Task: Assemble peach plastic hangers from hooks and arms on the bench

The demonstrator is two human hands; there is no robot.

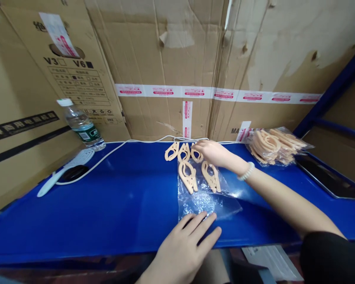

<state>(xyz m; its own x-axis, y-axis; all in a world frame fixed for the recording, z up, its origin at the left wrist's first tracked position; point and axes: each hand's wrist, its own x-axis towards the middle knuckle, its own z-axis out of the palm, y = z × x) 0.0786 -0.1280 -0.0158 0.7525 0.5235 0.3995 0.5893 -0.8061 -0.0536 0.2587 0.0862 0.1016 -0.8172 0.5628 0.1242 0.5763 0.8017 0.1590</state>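
My left hand (185,244) lies with fingers stretched out over the near edge of a clear plastic bag (204,205) on the blue table. Two beige folding hangers (188,177) lie apart on the bag, each a loop with two short legs. Behind them is a short row of the same kind, with one hanger (172,151) at its left end and another hanger (184,153) beside it. My right hand (210,152) reaches to the row's right end, its fingers closed on a hanger (197,155) there; the fingertips are partly hidden.
At the back right sits a clear bag packed with hangers (272,146), near a dark phone-like slab (328,177). On the left are a water bottle (84,128), a pale hairbrush (68,167) and a white cable (112,152). Cardboard (165,59) walls the back.
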